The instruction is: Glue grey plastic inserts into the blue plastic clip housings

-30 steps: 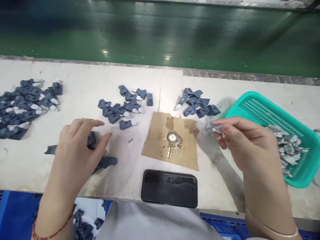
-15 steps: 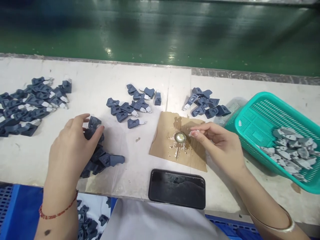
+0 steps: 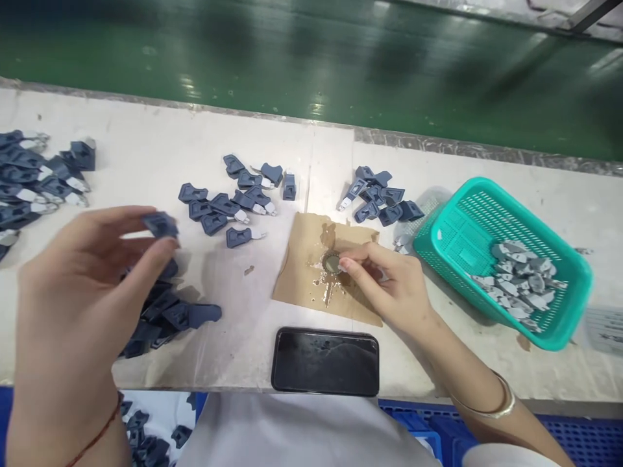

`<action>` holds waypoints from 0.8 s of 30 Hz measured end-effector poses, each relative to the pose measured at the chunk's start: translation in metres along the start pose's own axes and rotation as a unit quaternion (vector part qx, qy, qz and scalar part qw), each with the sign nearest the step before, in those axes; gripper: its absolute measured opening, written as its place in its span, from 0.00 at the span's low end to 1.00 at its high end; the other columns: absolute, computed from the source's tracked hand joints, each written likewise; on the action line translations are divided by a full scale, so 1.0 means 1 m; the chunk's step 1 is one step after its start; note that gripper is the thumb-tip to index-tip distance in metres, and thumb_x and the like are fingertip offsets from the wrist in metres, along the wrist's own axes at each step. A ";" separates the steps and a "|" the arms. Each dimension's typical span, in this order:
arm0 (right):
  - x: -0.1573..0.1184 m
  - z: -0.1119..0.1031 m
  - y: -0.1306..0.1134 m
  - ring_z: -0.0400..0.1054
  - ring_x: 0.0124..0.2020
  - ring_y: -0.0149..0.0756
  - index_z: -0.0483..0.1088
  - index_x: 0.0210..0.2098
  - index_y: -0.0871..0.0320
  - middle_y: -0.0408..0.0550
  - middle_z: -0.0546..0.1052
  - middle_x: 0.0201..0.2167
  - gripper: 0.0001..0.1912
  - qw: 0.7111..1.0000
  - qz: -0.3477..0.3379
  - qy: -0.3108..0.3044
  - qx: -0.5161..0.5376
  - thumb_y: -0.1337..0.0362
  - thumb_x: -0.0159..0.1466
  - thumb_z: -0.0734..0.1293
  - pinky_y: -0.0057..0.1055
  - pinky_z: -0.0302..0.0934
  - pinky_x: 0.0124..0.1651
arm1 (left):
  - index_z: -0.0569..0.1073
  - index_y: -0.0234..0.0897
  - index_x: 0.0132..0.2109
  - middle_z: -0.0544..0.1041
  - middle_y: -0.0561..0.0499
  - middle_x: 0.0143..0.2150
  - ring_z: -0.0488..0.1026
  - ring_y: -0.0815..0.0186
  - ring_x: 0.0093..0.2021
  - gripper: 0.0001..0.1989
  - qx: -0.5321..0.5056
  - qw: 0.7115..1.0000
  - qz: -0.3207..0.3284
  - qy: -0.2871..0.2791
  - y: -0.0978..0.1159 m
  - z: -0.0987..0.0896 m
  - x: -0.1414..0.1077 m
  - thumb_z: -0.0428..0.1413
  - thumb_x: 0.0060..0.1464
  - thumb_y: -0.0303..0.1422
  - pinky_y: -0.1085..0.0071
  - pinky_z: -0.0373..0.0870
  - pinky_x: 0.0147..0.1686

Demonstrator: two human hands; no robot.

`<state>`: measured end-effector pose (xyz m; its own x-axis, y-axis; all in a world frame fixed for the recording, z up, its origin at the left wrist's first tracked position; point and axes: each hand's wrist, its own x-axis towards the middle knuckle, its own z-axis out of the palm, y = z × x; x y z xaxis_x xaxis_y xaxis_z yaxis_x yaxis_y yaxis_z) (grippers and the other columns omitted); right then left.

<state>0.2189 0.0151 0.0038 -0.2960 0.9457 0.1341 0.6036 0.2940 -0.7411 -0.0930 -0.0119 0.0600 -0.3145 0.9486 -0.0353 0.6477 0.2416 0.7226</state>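
Between the thumb and fingers of my left hand point(image 3: 82, 292) is a dark blue plastic part point(image 3: 161, 225), raised above a pile of like parts point(image 3: 175, 316). My right hand point(image 3: 389, 279) is pinched at the edge of a small round cap point(image 3: 332, 263) of liquid; what its fingertips hold is too hidden to name. The cap sits on a wet-spotted piece of brown cardboard point(image 3: 296, 279). A black phone point(image 3: 325, 361) lies in front of the cardboard.
A green basket point(image 3: 438, 250) of grey parts point(image 3: 525, 279) stands at the right. Blue parts with white tips form groups at the middle point(image 3: 224, 204), right of middle point(image 3: 374, 193) and far left point(image 3: 29, 172). More dark parts point(image 3: 146, 447) lie below the table edge.
My left hand has lifted a blue part off the pile. My right hand has moved its fingertips left to the cap. The whole view has shifted, showing more of the right side.
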 end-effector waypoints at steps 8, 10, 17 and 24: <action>0.003 0.006 0.003 0.75 0.31 0.35 0.74 0.36 0.55 0.46 0.82 0.32 0.08 0.995 -0.083 -0.035 -0.052 0.66 0.72 0.64 0.31 0.65 0.35 | 0.78 0.42 0.49 0.84 0.44 0.47 0.82 0.60 0.36 0.12 -0.396 0.847 -0.180 -0.306 0.024 0.057 -0.009 0.60 0.57 0.33 0.67 0.77 0.30; 0.002 0.006 0.002 0.75 0.31 0.35 0.73 0.36 0.55 0.46 0.82 0.32 0.08 0.994 -0.091 -0.024 -0.054 0.66 0.72 0.64 0.30 0.65 0.36 | 0.76 0.42 0.47 0.84 0.46 0.46 0.81 0.63 0.35 0.09 -0.394 0.844 -0.164 -0.324 0.027 0.067 -0.009 0.60 0.59 0.33 0.69 0.77 0.32; 0.001 0.005 0.002 0.75 0.31 0.35 0.73 0.36 0.55 0.47 0.83 0.33 0.08 0.991 -0.106 -0.028 -0.073 0.66 0.73 0.64 0.31 0.65 0.36 | 0.73 0.41 0.47 0.85 0.47 0.46 0.81 0.58 0.51 0.08 -0.354 0.870 -0.089 -0.331 0.030 0.079 -0.009 0.61 0.61 0.33 0.63 0.78 0.50; 0.000 0.005 0.003 0.74 0.32 0.33 0.74 0.36 0.58 0.48 0.82 0.32 0.08 0.996 -0.077 -0.021 -0.032 0.67 0.72 0.65 0.29 0.65 0.36 | 0.77 0.40 0.41 0.85 0.51 0.42 0.82 0.65 0.43 0.08 -0.388 0.877 -0.053 -0.279 0.027 0.089 -0.005 0.66 0.55 0.27 0.71 0.78 0.44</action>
<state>0.2168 0.0157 -0.0019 -0.4195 0.8821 0.2144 0.5935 0.4452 -0.6705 -0.0120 0.0077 0.0179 0.1835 0.9339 -0.3069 -0.1006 0.3284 0.9392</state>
